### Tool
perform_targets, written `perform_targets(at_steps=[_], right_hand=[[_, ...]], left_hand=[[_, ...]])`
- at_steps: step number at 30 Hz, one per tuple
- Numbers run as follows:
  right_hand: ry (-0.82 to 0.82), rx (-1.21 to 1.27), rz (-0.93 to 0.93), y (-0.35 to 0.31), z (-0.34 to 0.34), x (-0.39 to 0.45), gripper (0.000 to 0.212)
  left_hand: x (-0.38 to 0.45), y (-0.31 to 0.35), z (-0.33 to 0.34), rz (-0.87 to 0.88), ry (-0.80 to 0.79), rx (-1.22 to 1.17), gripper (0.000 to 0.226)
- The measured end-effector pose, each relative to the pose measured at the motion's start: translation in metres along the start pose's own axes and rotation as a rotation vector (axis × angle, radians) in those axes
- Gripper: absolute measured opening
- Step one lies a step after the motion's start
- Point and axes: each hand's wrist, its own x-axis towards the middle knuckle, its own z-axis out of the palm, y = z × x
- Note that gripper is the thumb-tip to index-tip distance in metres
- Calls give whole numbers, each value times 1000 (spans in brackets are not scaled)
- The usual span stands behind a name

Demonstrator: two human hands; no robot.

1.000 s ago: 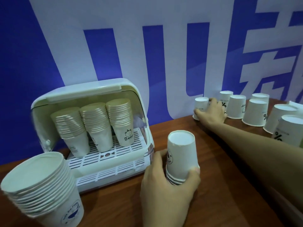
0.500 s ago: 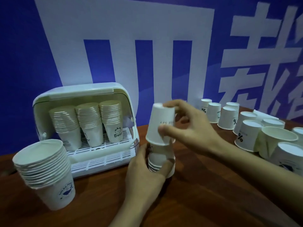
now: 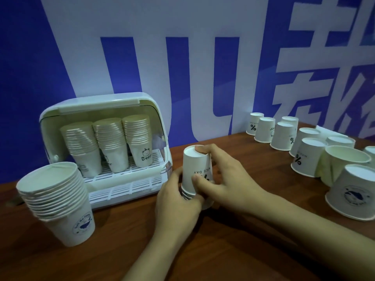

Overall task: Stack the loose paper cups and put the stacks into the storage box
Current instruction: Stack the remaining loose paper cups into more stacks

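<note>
Your two hands met at the middle of the wooden table point(image 3: 233, 258), both around one short stack of white paper cups point(image 3: 196, 175) that stood upside down, bases up. The top cup carried upside-down black print reading "NICE DAY" with part of a percent sign, and several rolled rims showed bunched at the stack's foot. Your left hand point(image 3: 178, 199) curled around the lower part of the stack from the left, fingers wrapped behind it. Your right hand point(image 3: 221, 179) grasped the top cup from the right: a fingertip lay over the edge of its upturned base, the thumb pressed its printed side, and the other fingers bent around the far side.

To the left, near the table's front edge, a taller stack point(image 3: 58, 201) stood mouth up, its bottom cup marked with a blue round emblem. Behind it sat the white storage box point(image 3: 101, 106), its curved lid raised, holding three upright stacks point(image 3: 110, 141) side by side on a slotted rack; the rightmost showed a bear face and the word "Bear".

To the right, loose cups point(image 3: 282, 134) stood upside down in a cluster toward the wall, some printed with percent signs. One crumpled cup point(image 3: 345, 161) sat mouth up among them. A blue and white banner point(image 3: 182, 57) filled the wall behind.
</note>
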Motion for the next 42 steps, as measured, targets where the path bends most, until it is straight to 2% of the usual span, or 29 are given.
perform_targets(at_steps=[3, 6, 9, 11, 13, 15, 16, 19, 24, 26, 30, 34, 39, 42], right_hand=[[9, 28, 24, -1, 3, -2, 56], [-15, 15, 44, -7, -1, -4, 58], [-79, -71, 64, -16, -18, -15, 78], [-83, -197, 54, -21, -40, -33, 93], [-51, -504, 46, -25, -69, -52, 93], [-58, -827, 163, -21, -100, -67, 89], [-70, -909, 269, -18, -115, -72, 90], [-49, -960, 538, -13, -143, -87, 102], [-128, -1011, 738, -6, -139, -103, 106], [-96, -1017, 725, -4, -135, -103, 97], [-23, -933, 674, -5, -132, -102, 66], [55, -729, 526, 3, -132, -108, 50], [368, -342, 198, -24, -134, -82, 52], [369, -179, 35, -57, -126, -52, 51]], left_hand=[[2, -3, 0, 10, -14, 23, 46], [2, -2, -2, 30, -20, 25, 43], [-2, 2, -2, 58, -46, 8, 42], [-6, 8, -1, 78, -89, -19, 54], [-11, 12, 0, 115, -118, -13, 70], [-15, 17, 1, 129, -168, 6, 69], [-17, 19, 2, 129, -195, 1, 66], [-19, 20, 2, 143, -248, -21, 73], [-21, 17, 1, 148, -251, -43, 83], [-22, 17, -1, 147, -253, -47, 82], [-22, 17, 0, 139, -272, -65, 66], [-22, 18, 0, 139, -278, -79, 59], [-20, 17, 0, 128, -289, -101, 54], [-18, 15, 0, 134, -302, -112, 63]])
